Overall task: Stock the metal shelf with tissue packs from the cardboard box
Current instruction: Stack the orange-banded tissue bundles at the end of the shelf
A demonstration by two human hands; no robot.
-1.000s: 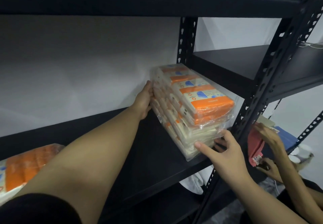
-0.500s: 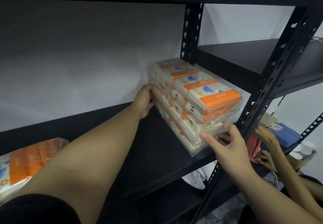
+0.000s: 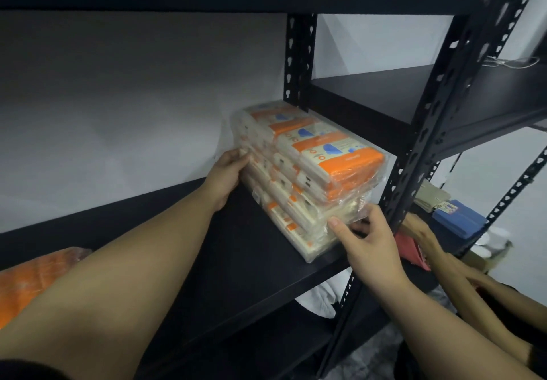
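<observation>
A clear-wrapped bundle of orange and cream tissue packs (image 3: 307,172) sits on the black metal shelf (image 3: 236,267), at its right end beside the upright post. My left hand (image 3: 226,176) presses flat against the bundle's far left side. My right hand (image 3: 365,236) holds the bundle's near front corner, thumb on the wrap and fingers under its edge. A second orange tissue bundle (image 3: 32,279) lies on the same shelf at the far left, partly behind my left arm. The cardboard box is out of view.
Black perforated posts (image 3: 414,166) frame the shelf's right end, with another shelf board above. Another person's hands (image 3: 429,237) work low on the right near a red item, a blue pack (image 3: 458,221) and white cups. A white wall lies behind.
The bundle has been pushed slightly back and squared on the shelf. Both my hands stayed on it. The view shifted a little.
</observation>
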